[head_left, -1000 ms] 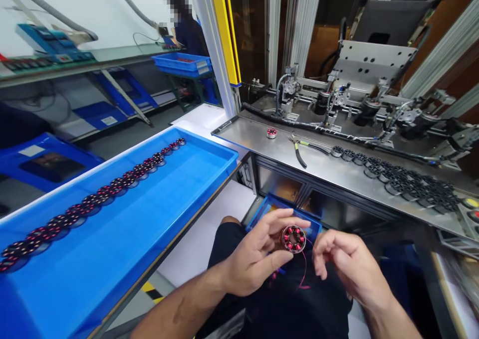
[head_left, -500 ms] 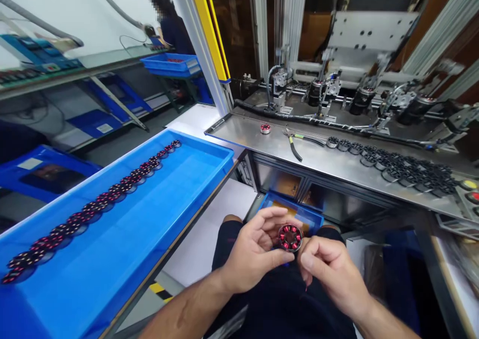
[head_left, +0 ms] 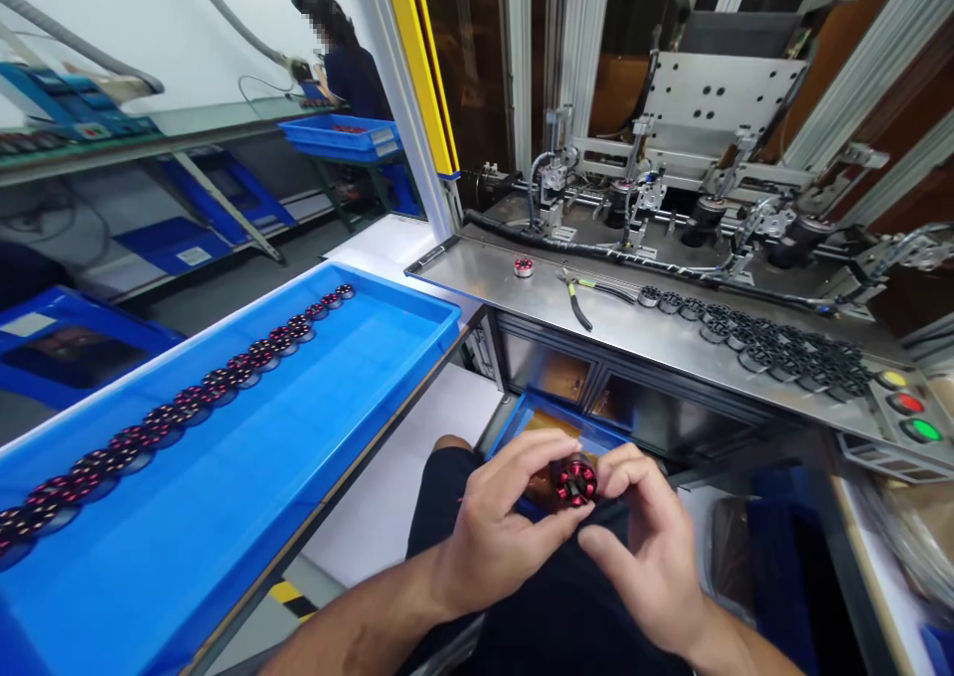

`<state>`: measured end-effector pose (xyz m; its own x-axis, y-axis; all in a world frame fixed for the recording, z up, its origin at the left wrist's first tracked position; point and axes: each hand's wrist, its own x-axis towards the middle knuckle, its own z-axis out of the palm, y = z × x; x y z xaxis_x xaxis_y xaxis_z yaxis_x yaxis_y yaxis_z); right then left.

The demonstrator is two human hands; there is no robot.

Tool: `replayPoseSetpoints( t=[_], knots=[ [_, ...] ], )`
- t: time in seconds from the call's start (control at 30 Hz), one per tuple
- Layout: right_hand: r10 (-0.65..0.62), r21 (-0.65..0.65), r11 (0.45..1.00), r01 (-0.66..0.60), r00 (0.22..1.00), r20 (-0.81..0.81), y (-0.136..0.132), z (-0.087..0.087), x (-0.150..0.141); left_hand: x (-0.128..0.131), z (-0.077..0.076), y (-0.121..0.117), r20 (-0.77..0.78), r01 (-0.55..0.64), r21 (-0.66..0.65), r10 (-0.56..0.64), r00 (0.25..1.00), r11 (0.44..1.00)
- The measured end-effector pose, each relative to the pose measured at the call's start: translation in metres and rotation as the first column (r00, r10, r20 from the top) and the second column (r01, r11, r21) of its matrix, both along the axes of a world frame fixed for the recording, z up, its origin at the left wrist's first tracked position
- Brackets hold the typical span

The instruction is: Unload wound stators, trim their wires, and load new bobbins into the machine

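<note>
Over my lap, my left hand (head_left: 507, 522) grips a wound motor stator (head_left: 575, 482) between its fingers and thumb. Red copper coils ring the stator's dark centre, and its face is turned up toward me. My right hand (head_left: 648, 547) is at the stator's right edge, fingers bent near or against the rim. Its thumb stands apart below, with nothing held in between. Whether the right fingertips touch the coils, I cannot tell.
On the left, a long blue tray (head_left: 320, 398) holds a row of wound stators (head_left: 201, 398). The metal bench carries one red stator (head_left: 523, 267), cutting pliers (head_left: 577, 303), several black stator cores (head_left: 752, 333) and a button box (head_left: 905, 403). Behind stands a winding machine (head_left: 701, 214). A person (head_left: 347, 65) works beyond.
My right hand has opened from a pinch holding a thin red wire end, its thumb now apart. The stator has tilted slightly in my left hand. The view has shifted a little right.
</note>
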<state>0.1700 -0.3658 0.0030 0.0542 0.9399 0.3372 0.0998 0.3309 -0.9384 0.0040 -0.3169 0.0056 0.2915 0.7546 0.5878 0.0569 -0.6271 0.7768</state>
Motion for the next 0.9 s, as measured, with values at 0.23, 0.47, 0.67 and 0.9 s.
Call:
replayPoseSetpoints(
  t=[0.23,0.47,0.67,0.9],
  knots=[
    [-0.092,0.022,0.995,0.094,0.992,-0.091,0.001,-0.001,-0.014,0.003,0.009,-0.001,0.169,0.106,-0.248,-0.065,0.984,0.963],
    [-0.045,0.004,0.999,0.046,0.985,-0.167,-0.001,-0.005,-0.014,0.006,0.004,0.000,0.254,0.213,-0.300,-0.138,0.957,0.930],
    [-0.029,-0.101,0.995,-0.004,0.948,-0.318,0.000,-0.004,-0.020,0.005,0.004,-0.002,0.057,0.051,0.016,-0.052,0.997,0.999],
    [-0.075,-0.142,0.989,0.030,0.942,-0.328,-0.001,-0.015,-0.019,0.003,0.004,0.000,0.048,0.016,-0.035,-0.015,0.999,0.999]
  ],
)
